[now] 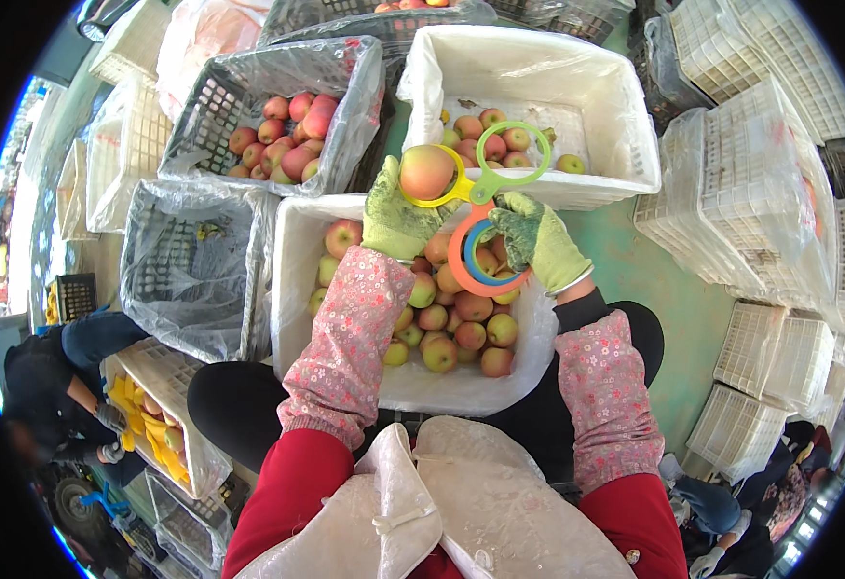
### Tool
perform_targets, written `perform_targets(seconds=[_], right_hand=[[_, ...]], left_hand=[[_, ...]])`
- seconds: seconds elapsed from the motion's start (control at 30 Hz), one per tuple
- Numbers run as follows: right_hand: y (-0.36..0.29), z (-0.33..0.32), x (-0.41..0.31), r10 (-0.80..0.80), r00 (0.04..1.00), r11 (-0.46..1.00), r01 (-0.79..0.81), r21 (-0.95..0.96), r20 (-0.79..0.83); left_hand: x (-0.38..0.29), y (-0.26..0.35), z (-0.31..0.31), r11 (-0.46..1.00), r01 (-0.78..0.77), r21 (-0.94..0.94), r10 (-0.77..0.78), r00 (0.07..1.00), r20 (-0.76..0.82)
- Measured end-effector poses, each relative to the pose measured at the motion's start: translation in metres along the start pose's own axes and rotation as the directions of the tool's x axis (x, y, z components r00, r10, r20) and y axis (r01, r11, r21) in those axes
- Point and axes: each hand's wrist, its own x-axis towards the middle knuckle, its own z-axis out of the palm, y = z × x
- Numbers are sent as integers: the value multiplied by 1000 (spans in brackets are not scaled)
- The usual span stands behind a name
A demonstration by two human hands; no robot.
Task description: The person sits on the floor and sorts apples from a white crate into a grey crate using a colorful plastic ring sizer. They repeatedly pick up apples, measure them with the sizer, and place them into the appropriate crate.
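My left hand point(397, 221), in a yellow-green work glove, holds an apple point(426, 172) with a pink blush. A yellow sizing ring point(460, 191) sits against the apple's right side; whether it fully encircles the fruit is hidden. My right hand point(542, 246), gloved alike, grips the fan of plastic fruit-sizing rings near its pivot. A green ring point(547, 155) points up, while an orange ring point(454, 262) and a blue ring point(470, 255) hang below. Beneath both hands stands a white lined crate point(393, 394) with many red and green apples point(440, 354).
Beyond are a white lined crate point(610, 101) and a dark lined crate point(198, 130), both holding apples. A dark plastic-lined crate point(184, 289) stands at left. Stacked white crates point(733, 195) line the right. At lower left, a co-worker's gloved hand point(110, 417) is at another crate point(209, 459).
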Motion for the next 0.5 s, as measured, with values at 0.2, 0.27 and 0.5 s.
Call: perform_targets(seconds=[0.2, 0.27, 0.5], right_hand=[[-2, 15, 0, -138, 990, 990, 136, 49, 35], [-4, 16, -2, -40, 999, 998, 42, -51, 30], [-19, 12, -5, -87, 991, 996, 86, 13, 100]], left_hand=[[-21, 27, 18, 998, 55, -7, -55, 998, -11], [-21, 29, 19, 997, 10, 71, -6, 998, -59], [-30, 21, 26, 958, -80, 274, 106, 991, -83]])
